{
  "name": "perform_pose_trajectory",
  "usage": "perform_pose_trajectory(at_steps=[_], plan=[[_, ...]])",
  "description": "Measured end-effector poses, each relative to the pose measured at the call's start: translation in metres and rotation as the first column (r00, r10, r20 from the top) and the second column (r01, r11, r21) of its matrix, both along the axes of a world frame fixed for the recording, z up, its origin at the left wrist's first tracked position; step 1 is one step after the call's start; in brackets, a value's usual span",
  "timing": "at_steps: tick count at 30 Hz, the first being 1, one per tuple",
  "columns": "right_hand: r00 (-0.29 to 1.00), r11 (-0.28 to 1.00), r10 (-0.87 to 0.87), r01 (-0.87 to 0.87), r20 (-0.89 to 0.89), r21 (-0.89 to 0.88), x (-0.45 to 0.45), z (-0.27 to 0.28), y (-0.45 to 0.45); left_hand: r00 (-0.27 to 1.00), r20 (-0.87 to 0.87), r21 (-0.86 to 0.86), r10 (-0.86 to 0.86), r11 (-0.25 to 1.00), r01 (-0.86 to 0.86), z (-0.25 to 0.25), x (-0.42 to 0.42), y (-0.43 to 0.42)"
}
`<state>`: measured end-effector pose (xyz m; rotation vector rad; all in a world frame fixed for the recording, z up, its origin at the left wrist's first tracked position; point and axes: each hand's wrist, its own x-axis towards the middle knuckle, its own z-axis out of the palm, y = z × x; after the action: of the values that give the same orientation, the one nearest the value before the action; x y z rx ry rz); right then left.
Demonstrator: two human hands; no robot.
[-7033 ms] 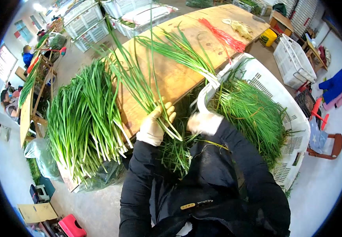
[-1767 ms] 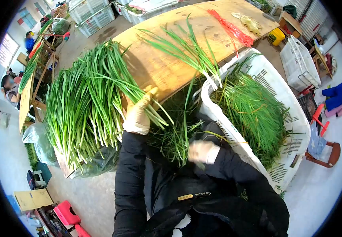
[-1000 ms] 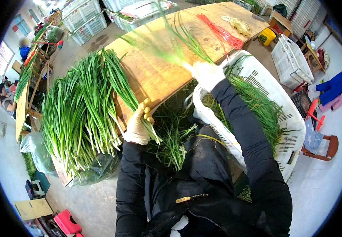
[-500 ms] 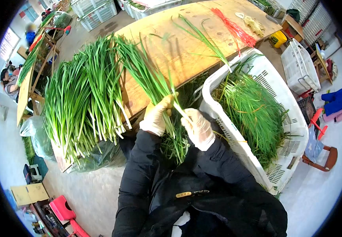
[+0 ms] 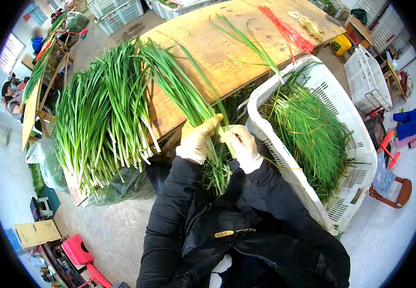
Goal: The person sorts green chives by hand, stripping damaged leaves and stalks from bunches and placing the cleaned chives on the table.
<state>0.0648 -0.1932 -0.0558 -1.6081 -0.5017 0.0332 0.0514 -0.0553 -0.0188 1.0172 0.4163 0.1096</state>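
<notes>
My gloved left hand (image 5: pixel 193 143) is closed around a bunch of garlic chives (image 5: pixel 181 93), whose leaves lie across the wooden table (image 5: pixel 193 29). The pale stem ends hang below this hand. Right beside it, my gloved right hand (image 5: pixel 244 148) pinches the lower end of a single chive stalk (image 5: pixel 205 79) that slants up past the left hand. A large pile of chives (image 5: pixel 93 110) lies at the table's left end, stems toward me. To my right, a white slotted crate (image 5: pixel 361 163) holds loose, tangled chives (image 5: pixel 309 139).
Red plastic strips (image 5: pixel 285 29) and a pale yellow glove (image 5: pixel 309 25) lie at the table's far right. A few loose chives (image 5: pixel 251 43) stretch toward the crate. Trimmings sit below my hands. Other people work at a table (image 5: pixel 37 101) on the left.
My right hand has shifted slightly right and down, its fingers curled tighter around the stalk's lower end. The stalk has moved beside the bunch, which my left hand still grips.
</notes>
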Motion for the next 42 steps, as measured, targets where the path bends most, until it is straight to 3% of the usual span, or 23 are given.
perform_pose_trajectory(at_steps=[2,5,6,7,8,9,11,12,13,15,17,19,21,22,23,25,28,31,32,34,39,41,42], plan=[[0.987,0.966,-0.057,0.092,-0.148,0.241,-0.008,-0.007,-0.006,0.998,-0.008,0.026,0.066,0.998,-0.066,0.003,0.002,0.000],[0.963,0.993,0.095,-0.072,-0.253,0.097,-0.014,-0.016,-0.034,1.000,0.004,-0.091,-0.004,0.996,0.004,-0.011,0.006,0.023],[0.938,0.967,0.147,-0.070,-0.315,0.244,-0.028,-0.016,-0.033,1.000,0.023,-0.126,-0.020,0.992,0.022,-0.017,0.008,0.027],[0.909,0.977,0.196,-0.212,-0.367,-0.002,-0.035,-0.057,-0.044,0.991,0.122,-0.253,-0.047,0.964,0.077,-0.015,0.006,0.030],[0.876,0.755,0.385,-0.481,-0.292,-0.446,-0.036,-0.041,-0.048,0.993,0.106,-0.294,-0.047,0.953,0.077,-0.009,0.004,0.031],[0.770,0.304,0.552,-0.543,-0.320,-0.782,-0.038,-0.023,-0.054,0.995,0.088,-0.335,-0.050,0.939,0.077,-0.004,0.003,0.031],[0.742,0.399,0.524,-0.647,-0.418,-0.650,-0.012,0.000,-0.068,0.986,0.159,-0.338,-0.055,0.935,0.107,-0.001,0.002,0.027],[0.866,0.687,0.401,-0.067,0.299,-0.724,0.006,-0.021,-0.080,0.985,0.163,-0.374,-0.053,0.921,0.112,-0.003,0.002,0.027],[1.000,0.858,0.000,0.002,0.004,-0.514,0.027,0.017,-0.078,0.985,0.165,-0.408,-0.051,0.906,0.115,-0.008,0.002,0.028],[0.915,0.773,-0.275,0.392,0.294,-0.498,0.078,0.048,-0.097,0.978,0.186,-0.539,-0.096,0.822,0.183,-0.017,0.006,0.027],[0.764,0.516,-0.318,0.636,0.562,-0.574,0.136,0.038,-0.112,0.962,0.217,-0.555,-0.164,0.791,0.260,-0.017,0.006,0.028],[0.786,0.463,-0.349,0.618,0.510,-0.636,0.176,0.024,-0.112,0.983,0.097,-0.594,-0.154,0.784,0.182,-0.013,0.004,0.028],[0.956,0.633,-0.148,0.289,0.255,-0.718,0.191,0.023,-0.112,0.959,0.218,-0.569,-0.181,0.775,0.275,-0.015,0.005,0.033],[0.962,0.836,-0.167,0.020,-0.218,-0.549,0.195,0.025,-0.104,0.961,0.250,-0.553,-0.122,0.796,0.245,-0.008,0.004,0.032],[0.962,0.837,-0.165,0.019,-0.219,-0.547,0.185,0.037,-0.094,0.957,0.283,-0.538,-0.065,0.815,0.215,0.000,0.003,0.031],[0.975,0.990,-0.087,0.062,-0.206,-0.125,0.158,0.056,-0.077,0.950,0.309,-0.628,0.054,0.761,0.161,0.001,0.004,0.033],[0.890,0.979,0.101,-0.168,-0.444,-0.114,0.128,0.041,-0.045,0.980,0.198,-0.578,0.006,0.809,0.111,0.008,0.011,0.029],[0.860,0.979,0.138,-0.194,-0.491,-0.066,0.110,0.021,-0.032,0.996,0.053,-0.256,-0.065,0.964,0.077,0.011,0.005,0.034],[0.858,0.977,0.144,-0.202,-0.493,-0.066,0.105,0.016,-0.029,0.986,0.167,0.039,-0.004,0.999,-0.002,0.022,0.001,0.035],[0.902,0.991,0.134,-0.130,-0.410,0.039,0.098,0.007,-0.025,0.986,0.127,0.211,0.106,0.969,-0.131,0.045,-0.004,0.053],[0.829,0.919,0.391,-0.325,-0.401,0.224,0.073,0.016,-0.023,0.965,0.230,0.461,0.124,0.860,-0.220,0.100,-0.038,0.115],[0.759,0.891,0.454,-0.376,-0.466,0.255,0.065,0.008,-0.021,0.984,0.025,0.582,0.177,0.798,-0.159,0.099,-0.053,0.145],[0.754,0.873,0.485,-0.392,-0.442,0.290,0.058,0.007,-0.019,0.939,0.186,0.773,0.290,0.547,-0.322,0.069,-0.053,0.165]])
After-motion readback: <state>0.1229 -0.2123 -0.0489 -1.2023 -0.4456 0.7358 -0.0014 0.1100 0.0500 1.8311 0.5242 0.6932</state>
